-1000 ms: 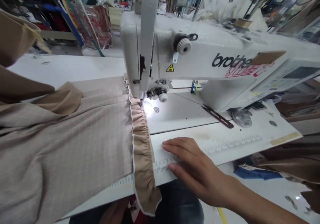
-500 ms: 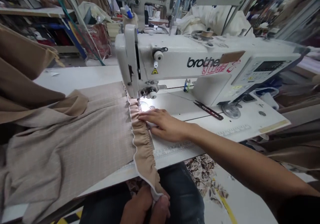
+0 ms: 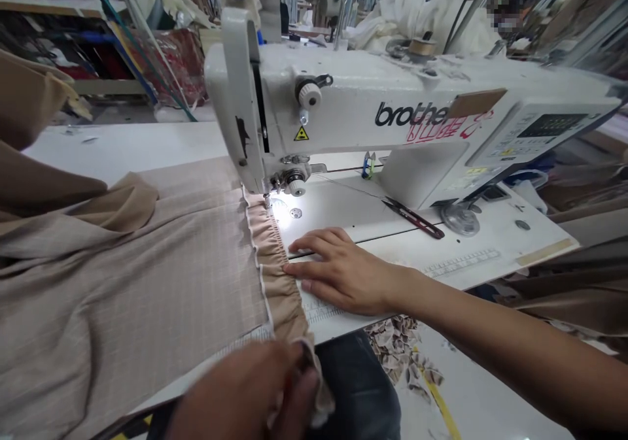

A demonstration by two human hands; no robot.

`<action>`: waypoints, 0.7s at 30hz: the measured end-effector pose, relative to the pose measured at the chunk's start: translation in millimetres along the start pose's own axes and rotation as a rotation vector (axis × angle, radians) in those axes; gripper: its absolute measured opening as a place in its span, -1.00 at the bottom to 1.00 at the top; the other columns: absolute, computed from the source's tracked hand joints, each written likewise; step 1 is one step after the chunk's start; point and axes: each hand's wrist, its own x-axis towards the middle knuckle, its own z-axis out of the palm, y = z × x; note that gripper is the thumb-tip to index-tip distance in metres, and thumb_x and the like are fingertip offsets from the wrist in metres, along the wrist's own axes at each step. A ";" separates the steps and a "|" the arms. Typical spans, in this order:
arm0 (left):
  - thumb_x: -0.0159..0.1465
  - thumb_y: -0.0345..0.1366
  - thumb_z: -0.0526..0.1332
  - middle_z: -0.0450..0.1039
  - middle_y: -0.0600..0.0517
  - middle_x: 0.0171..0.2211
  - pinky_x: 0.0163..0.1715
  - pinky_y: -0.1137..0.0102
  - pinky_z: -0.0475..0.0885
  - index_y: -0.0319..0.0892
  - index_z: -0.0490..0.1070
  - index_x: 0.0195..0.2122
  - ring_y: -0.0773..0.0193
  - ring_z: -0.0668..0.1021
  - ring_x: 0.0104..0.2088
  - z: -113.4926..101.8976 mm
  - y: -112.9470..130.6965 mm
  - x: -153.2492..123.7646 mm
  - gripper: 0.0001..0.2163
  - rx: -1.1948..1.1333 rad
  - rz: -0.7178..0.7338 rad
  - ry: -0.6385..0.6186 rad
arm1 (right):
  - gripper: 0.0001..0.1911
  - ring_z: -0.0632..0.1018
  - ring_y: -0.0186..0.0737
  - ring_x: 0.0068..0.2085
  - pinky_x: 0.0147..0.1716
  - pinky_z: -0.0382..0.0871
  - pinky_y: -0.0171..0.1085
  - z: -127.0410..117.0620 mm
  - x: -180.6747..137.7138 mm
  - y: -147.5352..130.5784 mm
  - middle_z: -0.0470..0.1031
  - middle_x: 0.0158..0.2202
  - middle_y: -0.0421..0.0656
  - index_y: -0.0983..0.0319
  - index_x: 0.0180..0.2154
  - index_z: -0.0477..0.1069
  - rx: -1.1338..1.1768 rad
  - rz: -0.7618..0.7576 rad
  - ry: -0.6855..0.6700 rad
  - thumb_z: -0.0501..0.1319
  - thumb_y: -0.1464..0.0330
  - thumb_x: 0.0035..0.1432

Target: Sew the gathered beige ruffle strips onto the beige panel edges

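- Beneath the presser foot (image 3: pixel 269 197) of a white Brother industrial sewing machine (image 3: pixel 373 93), a gathered tan ruffle (image 3: pixel 272 260) is laid along the edge of a beige checked fabric panel (image 3: pixel 147 289).
- At the ruffle's outer side, the right hand (image 3: pixel 343 276) is pressed down with a wide, flat grip, its fingers (image 3: pixel 299 269) touching the gathers and nothing being clasped.
- Nearer the body, the lower end of the ruffle is gathered into the left hand (image 3: pixel 240 391), which appears closed around it, though the grip is blurred.
- Beyond the right hand, thread snips (image 3: pixel 415 219) are laid on the white sewing table (image 3: pixel 505 237).
- Below the right hand, a ruler scale (image 3: pixel 461 263) is fixed along the table's front edge.
- Under the left hand, dark jeans (image 3: pixel 356 388) are seen.
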 end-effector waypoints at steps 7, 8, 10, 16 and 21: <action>0.52 -0.18 -0.04 0.48 -0.36 0.21 0.21 -0.22 0.28 -0.42 0.38 0.22 -0.22 0.50 0.23 -1.4 -89.8 69.7 -0.55 0.408 0.121 0.018 | -0.61 0.37 0.04 0.25 0.24 0.16 0.09 -1.2 1.6 -8.5 0.44 0.21 0.01 0.20 0.23 0.45 -0.005 0.030 0.006 0.06 0.27 0.50; 0.53 -0.18 -0.04 0.45 -0.34 0.24 0.24 -0.21 0.24 -0.41 0.36 0.24 -0.19 0.48 0.25 3.3 -98.0 69.6 -0.55 0.412 0.138 0.006 | -0.62 0.36 0.03 0.26 0.24 0.16 0.09 -1.0 2.2 -9.1 0.44 0.21 0.00 0.19 0.22 0.46 -0.004 0.032 0.006 0.06 0.27 0.50; 0.53 -0.16 -0.05 0.43 -0.33 0.27 0.27 -0.20 0.19 -0.40 0.35 0.26 -0.17 0.47 0.26 7.4 -109.0 69.3 -0.53 0.420 0.178 0.005 | -0.62 0.35 0.04 0.27 0.24 0.15 0.10 -0.2 4.7 -8.7 0.44 0.22 0.00 0.20 0.21 0.46 -0.010 0.038 0.011 0.06 0.28 0.51; 0.53 -0.14 -0.09 0.44 -0.37 0.24 0.24 -0.25 0.19 -0.43 0.39 0.23 -0.30 0.44 0.27 -5.8 -113.2 82.9 -0.50 0.476 0.210 0.004 | -0.60 0.37 0.09 0.25 0.22 0.16 0.15 2.4 18.1 -1.4 0.45 0.22 0.02 0.20 0.22 0.45 -0.062 0.065 0.036 0.03 0.27 0.51; 0.51 -0.20 -0.01 0.45 -0.39 0.22 0.30 -0.22 0.15 -0.49 0.38 0.23 -0.24 0.47 0.23 -0.3 -97.4 72.0 -0.53 0.455 0.208 0.027 | -0.61 0.35 0.07 0.27 0.24 0.14 0.13 2.0 21.5 -2.0 0.44 0.23 0.01 0.20 0.21 0.44 -0.073 0.077 0.031 0.01 0.28 0.52</action>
